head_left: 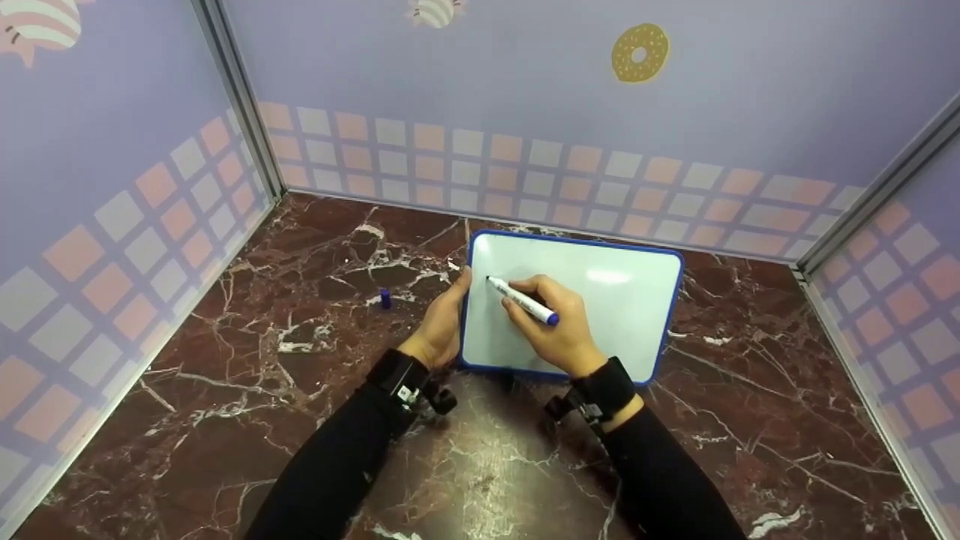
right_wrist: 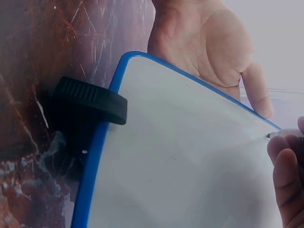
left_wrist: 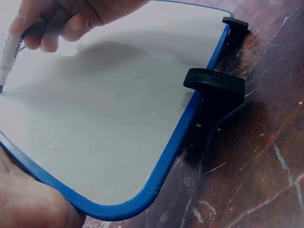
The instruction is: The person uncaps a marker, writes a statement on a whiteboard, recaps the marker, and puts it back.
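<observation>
A small whiteboard (head_left: 622,315) with a blue frame stands in the middle of the head view; its surface bears no clear marks. My left hand (head_left: 442,322) holds its left edge, thumb along the frame, the other fingers hidden behind the board. Between thumb and fingers, my right hand (head_left: 559,319) pinches a white marker (head_left: 529,301) with a blue end. The dark marker tip is at the upper left of the board, touching it or very close. A blue marker cap (head_left: 385,298) sits on the table, left of my left hand.
Black supports (left_wrist: 216,85) grip the board's lower edge in the left wrist view. Beneath is a dark red marbled table (head_left: 225,420). Patterned panels enclose it: a back wall (head_left: 525,82), a left wall (head_left: 112,187) and a right wall (head_left: 915,300).
</observation>
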`<state>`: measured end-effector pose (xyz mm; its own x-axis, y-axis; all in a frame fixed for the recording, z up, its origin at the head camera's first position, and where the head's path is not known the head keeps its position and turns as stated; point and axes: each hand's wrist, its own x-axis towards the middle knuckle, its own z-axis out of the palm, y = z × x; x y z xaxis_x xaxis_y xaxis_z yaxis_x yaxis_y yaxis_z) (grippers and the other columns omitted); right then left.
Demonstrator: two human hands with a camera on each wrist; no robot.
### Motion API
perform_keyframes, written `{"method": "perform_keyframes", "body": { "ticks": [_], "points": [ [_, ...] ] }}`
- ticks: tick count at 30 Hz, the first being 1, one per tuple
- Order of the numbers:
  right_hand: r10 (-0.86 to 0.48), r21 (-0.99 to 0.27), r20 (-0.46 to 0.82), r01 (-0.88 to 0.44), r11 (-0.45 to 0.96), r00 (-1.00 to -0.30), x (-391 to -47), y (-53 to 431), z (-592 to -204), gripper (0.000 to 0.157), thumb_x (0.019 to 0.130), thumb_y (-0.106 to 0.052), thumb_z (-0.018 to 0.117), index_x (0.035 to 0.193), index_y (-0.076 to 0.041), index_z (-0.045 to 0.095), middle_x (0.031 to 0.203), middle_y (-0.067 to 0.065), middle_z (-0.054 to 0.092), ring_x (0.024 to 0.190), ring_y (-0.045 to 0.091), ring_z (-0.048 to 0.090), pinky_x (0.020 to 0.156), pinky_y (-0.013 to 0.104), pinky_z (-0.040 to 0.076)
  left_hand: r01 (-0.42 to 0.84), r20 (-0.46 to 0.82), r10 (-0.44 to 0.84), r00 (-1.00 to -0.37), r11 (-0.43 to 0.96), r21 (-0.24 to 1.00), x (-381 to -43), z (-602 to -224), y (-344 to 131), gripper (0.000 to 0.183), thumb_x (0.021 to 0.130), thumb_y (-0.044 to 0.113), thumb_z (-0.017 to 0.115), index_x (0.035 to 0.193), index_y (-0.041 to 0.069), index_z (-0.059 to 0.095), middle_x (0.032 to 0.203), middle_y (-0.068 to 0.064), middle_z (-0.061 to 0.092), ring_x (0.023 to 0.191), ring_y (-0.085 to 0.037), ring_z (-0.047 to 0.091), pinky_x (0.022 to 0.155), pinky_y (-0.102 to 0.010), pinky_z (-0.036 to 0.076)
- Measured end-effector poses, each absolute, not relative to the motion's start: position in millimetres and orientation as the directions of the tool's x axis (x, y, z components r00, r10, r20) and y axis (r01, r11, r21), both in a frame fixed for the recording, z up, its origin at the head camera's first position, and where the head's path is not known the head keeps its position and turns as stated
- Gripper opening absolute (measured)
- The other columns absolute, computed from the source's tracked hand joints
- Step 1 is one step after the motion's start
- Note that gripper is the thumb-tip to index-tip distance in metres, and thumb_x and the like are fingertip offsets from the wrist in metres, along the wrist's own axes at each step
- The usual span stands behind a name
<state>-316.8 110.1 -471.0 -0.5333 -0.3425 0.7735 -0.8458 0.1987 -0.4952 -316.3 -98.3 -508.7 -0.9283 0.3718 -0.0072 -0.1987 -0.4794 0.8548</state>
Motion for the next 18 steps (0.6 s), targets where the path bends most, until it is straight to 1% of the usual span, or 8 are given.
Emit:
{"method": "perform_keyframes", "body": {
  "ticks": [5,10,18],
  "points": [
    [-0.354,-0.490,0.771,-0.849,0.200,-0.529,-316.0,111.2,-472.1,0.019,0.097,0.003,0.084,0.114,0.002,0.077,0.101,0.009,0.081,0.076,0.018,0.073,0.069,0.020,0.056,-0.205,-0.004,0.385,-0.923,-0.482,0.852,-315.9,-507.7,-98.2,0.068,0.117,0.064,0.036,0.151,0.010,0.058,0.131,-0.011,0.073,0.122,-0.029,0.071,0.105,-0.051,0.058],
    [-0.363,-0.488,0.772,-0.853,0.188,-0.522,-315.6,111.8,-473.4,0.018,0.098,0.002,0.084,0.114,0.001,0.077,0.102,0.009,0.081,0.076,0.018,0.072,0.068,0.021,0.056,-0.205,0.001,0.387,-0.922,-0.491,0.847,-316.1,-506.9,-97.7,0.069,0.117,0.063,0.035,0.155,0.010,0.055,0.132,-0.011,0.073,0.122,-0.029,0.071,0.106,-0.051,0.058],
    [-0.376,-0.482,0.765,-0.852,0.204,-0.523,-314.0,112.6,-474.5,0.019,0.097,0.002,0.084,0.114,0.002,0.076,0.102,0.009,0.080,0.077,0.018,0.072,0.069,0.021,0.056,-0.199,0.004,0.380,-0.925,-0.494,0.846,-316.0,-506.8,-97.6,0.070,0.117,0.063,0.037,0.157,0.008,0.054,0.131,-0.012,0.073,0.122,-0.030,0.071,0.106,-0.052,0.058]
  ]
}}
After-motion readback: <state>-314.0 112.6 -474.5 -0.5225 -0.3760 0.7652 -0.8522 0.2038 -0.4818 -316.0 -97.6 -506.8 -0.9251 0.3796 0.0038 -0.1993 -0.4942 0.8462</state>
